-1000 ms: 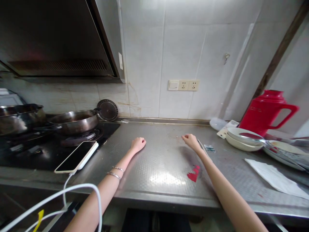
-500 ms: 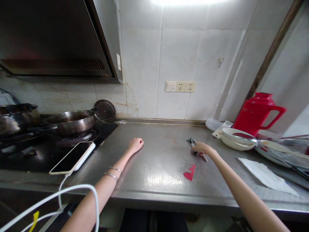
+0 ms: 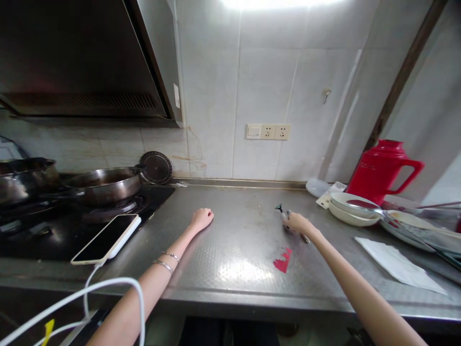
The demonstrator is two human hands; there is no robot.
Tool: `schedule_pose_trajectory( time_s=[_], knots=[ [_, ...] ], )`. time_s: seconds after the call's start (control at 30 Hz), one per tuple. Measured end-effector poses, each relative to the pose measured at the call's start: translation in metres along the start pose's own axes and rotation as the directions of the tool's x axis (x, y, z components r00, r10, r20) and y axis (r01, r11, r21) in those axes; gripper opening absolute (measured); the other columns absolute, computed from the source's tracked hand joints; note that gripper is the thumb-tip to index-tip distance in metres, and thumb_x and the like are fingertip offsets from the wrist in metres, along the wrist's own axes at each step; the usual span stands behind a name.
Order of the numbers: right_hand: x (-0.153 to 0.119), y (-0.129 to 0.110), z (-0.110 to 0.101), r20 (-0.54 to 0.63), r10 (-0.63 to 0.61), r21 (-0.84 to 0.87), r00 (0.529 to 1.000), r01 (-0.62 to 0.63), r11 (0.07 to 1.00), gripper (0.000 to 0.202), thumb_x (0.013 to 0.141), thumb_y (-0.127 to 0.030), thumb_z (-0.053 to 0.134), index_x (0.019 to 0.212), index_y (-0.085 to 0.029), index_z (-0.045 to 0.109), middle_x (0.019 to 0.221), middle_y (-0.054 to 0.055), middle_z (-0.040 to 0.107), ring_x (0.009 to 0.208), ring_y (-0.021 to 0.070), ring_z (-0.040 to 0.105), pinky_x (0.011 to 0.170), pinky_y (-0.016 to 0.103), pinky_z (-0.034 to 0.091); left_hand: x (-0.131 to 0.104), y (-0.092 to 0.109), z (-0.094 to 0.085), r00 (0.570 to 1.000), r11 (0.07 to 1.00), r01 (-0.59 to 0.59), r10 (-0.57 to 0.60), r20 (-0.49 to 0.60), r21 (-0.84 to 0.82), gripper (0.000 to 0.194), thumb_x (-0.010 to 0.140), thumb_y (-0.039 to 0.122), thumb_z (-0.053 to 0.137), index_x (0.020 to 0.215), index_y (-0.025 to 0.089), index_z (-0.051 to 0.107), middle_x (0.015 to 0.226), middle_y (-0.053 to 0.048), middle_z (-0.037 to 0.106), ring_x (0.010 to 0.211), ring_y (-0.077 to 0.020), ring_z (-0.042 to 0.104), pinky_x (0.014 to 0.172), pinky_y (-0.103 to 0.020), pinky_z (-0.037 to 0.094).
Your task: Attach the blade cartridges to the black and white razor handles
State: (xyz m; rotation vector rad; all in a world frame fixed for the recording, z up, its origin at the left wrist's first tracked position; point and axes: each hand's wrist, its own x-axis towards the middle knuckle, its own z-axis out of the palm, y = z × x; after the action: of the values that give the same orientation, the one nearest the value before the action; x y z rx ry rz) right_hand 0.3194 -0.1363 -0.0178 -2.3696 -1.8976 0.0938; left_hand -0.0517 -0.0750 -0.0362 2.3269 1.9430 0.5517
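My left hand (image 3: 202, 219) rests on the steel counter (image 3: 230, 240), its fingers curled into a loose fist with nothing visible in them. On the right, my right hand (image 3: 298, 223) has its fingers closed round the handle of a razor (image 3: 281, 212), whose dark head points away to the far left. A second slim, silvery object (image 3: 305, 238) lies beneath this hand; its ends stick out on either side, and its kind is hidden. Nearer the front edge lies a torn red scrap (image 3: 283, 260) with a jagged side, apart from both hands.
A phone (image 3: 108, 238) on a white cable lies at the stove's edge, left of my forearm. Behind it stands a steel pan (image 3: 108, 185). Stacked bowls (image 3: 351, 214), a red thermos jug (image 3: 380, 170) and a white tissue (image 3: 398, 264) occupy the right side.
The razor's head has shifted slightly left and away from the second slim object, with my right hand moving a little. My left hand stays put.
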Motion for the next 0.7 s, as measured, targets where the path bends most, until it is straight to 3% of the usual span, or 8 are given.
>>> schedule_pose_trajectory(
  time_s=[0.17, 0.37, 0.53, 0.7],
  knots=[
    [-0.005, -0.030, -0.008, -0.061, -0.054, 0.021, 0.997, 0.056, 0.998, 0.036, 0.083, -0.033, 0.040, 0.080, -0.010, 0.067, 0.088, 0.020, 0.068, 0.086, 0.0252, 0.063, 0.064, 0.026, 0.040, 0.006, 0.012, 0.001, 1.000, 0.993, -0.015, 0.016, 0.006, -0.114, 0.030, 0.080, 0.029, 0.040, 0.068, 0.016, 0.064, 0.073, -0.007, 0.066, 0.069, -0.0171, 0.058, 0.057, -0.024, 0.035],
    [-0.029, -0.093, -0.020, -0.132, -0.159, 0.080, 0.978, 0.171, 0.982, 0.040, 0.085, -0.041, 0.037, 0.083, -0.013, 0.066, 0.087, 0.016, 0.068, 0.082, 0.0230, 0.064, 0.061, 0.024, 0.038, 0.017, 0.060, 0.002, 0.983, 0.932, -0.151, 0.176, 0.049, -0.329, 0.042, 0.082, 0.044, 0.037, 0.066, 0.013, 0.063, 0.054, 0.001, 0.056, 0.054, -0.0105, 0.050, 0.053, -0.020, 0.034],
    [-0.056, -0.136, -0.025, -0.165, -0.271, 0.067, 0.948, 0.285, 0.956, 0.040, 0.087, -0.040, 0.034, 0.088, -0.015, 0.065, 0.087, 0.016, 0.067, 0.081, 0.0232, 0.063, 0.063, 0.025, 0.040, 0.011, 0.094, -0.006, 0.969, 0.739, -0.118, 0.232, 0.086, -0.663, 0.045, 0.078, 0.051, 0.040, 0.065, 0.012, 0.060, 0.044, 0.004, 0.045, 0.044, -0.0089, 0.042, 0.048, -0.022, 0.033],
    [-0.070, -0.155, -0.026, -0.176, -0.333, 0.043, 0.926, 0.345, 0.937, 0.040, 0.090, -0.036, 0.029, 0.092, -0.014, 0.063, 0.088, 0.015, 0.067, 0.079, 0.0226, 0.064, 0.064, 0.026, 0.041, 0.002, 0.103, -0.010, 0.975, 0.725, -0.136, 0.218, 0.038, -0.675, 0.038, 0.075, 0.042, 0.045, 0.053, 0.012, 0.055, 0.043, 0.003, 0.044, 0.043, -0.0080, 0.040, 0.047, -0.021, 0.030]
  ],
)
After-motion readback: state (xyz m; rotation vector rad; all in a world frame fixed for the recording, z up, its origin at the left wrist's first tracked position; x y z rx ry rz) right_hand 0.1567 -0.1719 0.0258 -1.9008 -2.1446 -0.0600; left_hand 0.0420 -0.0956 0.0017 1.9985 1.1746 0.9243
